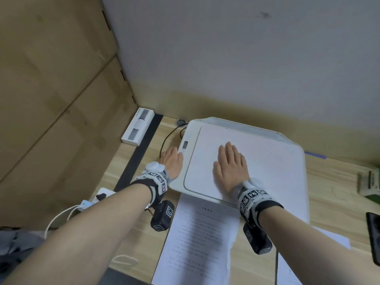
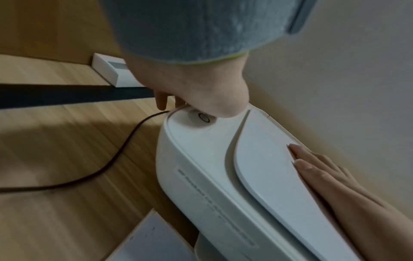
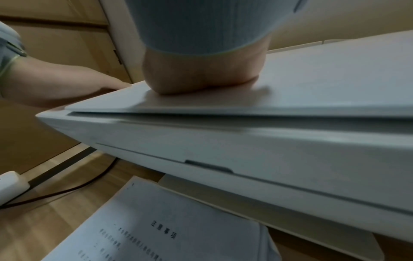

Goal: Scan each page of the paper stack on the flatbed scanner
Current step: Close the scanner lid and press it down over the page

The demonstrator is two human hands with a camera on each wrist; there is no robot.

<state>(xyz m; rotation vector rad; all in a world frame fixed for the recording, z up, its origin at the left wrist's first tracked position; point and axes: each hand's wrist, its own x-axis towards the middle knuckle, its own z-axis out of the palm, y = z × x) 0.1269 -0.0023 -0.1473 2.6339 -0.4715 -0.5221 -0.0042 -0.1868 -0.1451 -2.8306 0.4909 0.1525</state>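
The white flatbed scanner (image 1: 287, 161) sits on the wooden desk (image 1: 333, 182) with its lid (image 1: 267, 153) down, and the right hand (image 1: 231, 167) lies flat on that lid, fingers straight and grasping nothing. The left hand (image 1: 171, 161) rests at the scanner's left edge, thumb on the control strip (image 1: 186, 145) beside a round button (image 2: 203, 117), fingers loose. The paper stack (image 1: 197, 239) lies on the desk just in front of the scanner, printed side up.
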